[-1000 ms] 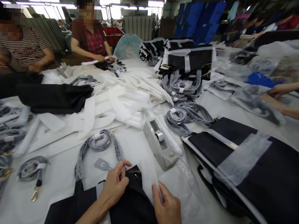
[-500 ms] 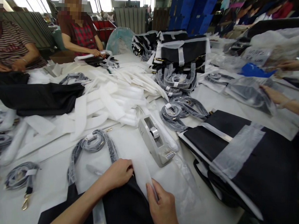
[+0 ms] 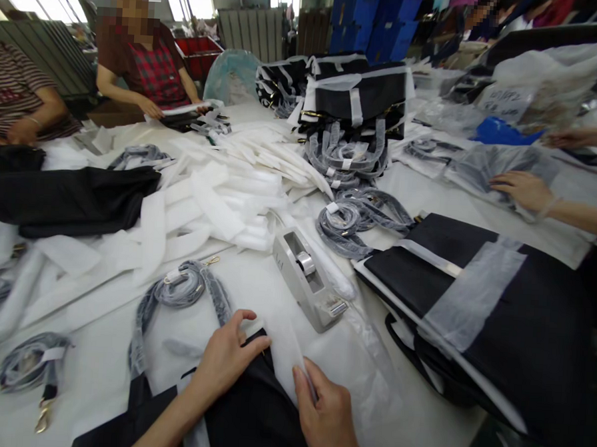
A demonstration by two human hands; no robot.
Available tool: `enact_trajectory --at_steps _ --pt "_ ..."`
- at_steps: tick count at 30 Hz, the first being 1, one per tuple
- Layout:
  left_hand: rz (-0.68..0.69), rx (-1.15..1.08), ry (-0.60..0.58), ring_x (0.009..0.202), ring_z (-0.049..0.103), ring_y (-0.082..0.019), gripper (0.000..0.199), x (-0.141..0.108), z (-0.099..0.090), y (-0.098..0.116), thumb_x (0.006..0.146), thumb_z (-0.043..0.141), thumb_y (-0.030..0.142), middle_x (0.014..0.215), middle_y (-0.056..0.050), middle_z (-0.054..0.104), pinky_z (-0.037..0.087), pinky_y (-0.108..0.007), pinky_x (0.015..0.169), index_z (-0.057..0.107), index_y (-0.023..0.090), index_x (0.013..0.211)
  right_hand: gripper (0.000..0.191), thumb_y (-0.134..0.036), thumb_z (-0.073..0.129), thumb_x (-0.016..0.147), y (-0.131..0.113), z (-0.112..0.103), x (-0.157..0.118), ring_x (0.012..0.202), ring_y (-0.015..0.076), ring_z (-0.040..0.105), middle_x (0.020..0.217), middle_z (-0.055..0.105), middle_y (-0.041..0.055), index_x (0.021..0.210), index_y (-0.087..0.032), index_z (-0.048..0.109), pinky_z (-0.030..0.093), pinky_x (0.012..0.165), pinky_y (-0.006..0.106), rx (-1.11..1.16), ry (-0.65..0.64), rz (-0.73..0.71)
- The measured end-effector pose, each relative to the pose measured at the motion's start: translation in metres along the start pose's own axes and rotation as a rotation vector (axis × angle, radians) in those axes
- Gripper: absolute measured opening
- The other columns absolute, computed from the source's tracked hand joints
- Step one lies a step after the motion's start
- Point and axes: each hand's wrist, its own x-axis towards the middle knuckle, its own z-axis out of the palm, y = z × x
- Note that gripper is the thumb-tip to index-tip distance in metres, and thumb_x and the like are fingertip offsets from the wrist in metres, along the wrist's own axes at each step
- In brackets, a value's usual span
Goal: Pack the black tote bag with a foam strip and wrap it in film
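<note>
A black bag [image 3: 259,408] lies at the bottom middle, its handle [image 3: 143,315] wrapped in clear film and a coiled strap [image 3: 182,287] lying within the handle's loop. My right hand [image 3: 326,408] pinches a white foam strip [image 3: 287,346] between thumb and fingers, alongside the bag's right edge. At the bag's upper corner is my left hand [image 3: 229,353], thumb and forefinger apart, with the corner between them. Part of the bag is hidden under my left forearm. Just beyond the strip stands a grey tape dispenser [image 3: 308,277].
White foam strips [image 3: 220,199] are heaped mid-table. Another black bag [image 3: 514,315] lies to the right, with stacked bags [image 3: 355,93] behind. A wrapped strap [image 3: 33,363] lies at left. Co-workers stand across the table; another person's hand [image 3: 525,192] rests on a plastic-covered item at right.
My left thumb and forefinger have spread apart at the bag's corner. My right hand keeps its grip on the foam strip. The view has shifted slightly.
</note>
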Motion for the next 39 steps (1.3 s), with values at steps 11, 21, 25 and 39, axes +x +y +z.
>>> enact_trajectory --at_steps 11,21,25,39 --pt "0.097 0.429 -0.318 0.062 0.056 -0.019 0.006 0.031 -0.003 0.018 0.07 0.05 0.021 0.064 -0.001 0.06 0.029 -0.027 0.055 0.048 0.022 0.065 0.032 -0.035 0.044 0.094 0.0 -0.001 -0.002 0.045 0.0101 0.047 0.054 0.052 -0.0017 0.083 -0.014 0.066 0.034 0.044 0.02 -0.007 0.043 -0.033" --pt "-0.032 -0.095 0.218 0.055 0.047 -0.015 0.026 -0.017 0.013 -0.011 0.09 0.038 0.045 0.058 0.006 0.046 0.035 -0.026 0.056 0.045 0.024 0.077 0.027 -0.03 0.046 0.094 0.003 0.001 -0.006 0.041 0.0083 0.044 0.053 0.052 -0.0023 0.083 -0.013 0.065 0.032 0.042 0.02 -0.005 0.122 -0.087" --pt "-0.073 -0.154 0.351 0.065 0.052 -0.017 0.033 -0.02 0.016 -0.017 0.091 0.037 0.05 0.068 0.002 0.054 0.039 -0.028 0.063 0.051 0.022 0.078 0.027 -0.029 0.045 0.094 0.004 0.0 -0.004 0.04 0.0081 0.043 0.057 0.056 -0.0007 0.084 -0.013 0.064 0.032 0.043 0.021 -0.025 0.088 -0.108" --pt "0.027 -0.349 0.36 0.06 0.045 -0.014 0.036 -0.026 0.015 -0.021 0.09 0.042 0.05 0.063 0.003 0.046 0.039 -0.023 0.056 0.051 0.021 0.071 0.025 -0.018 0.041 0.093 -0.007 -0.006 0.007 0.056 0.0142 0.06 0.059 0.061 -0.0003 0.071 -0.02 0.053 0.031 0.054 0.025 -0.243 -0.368 -0.119"
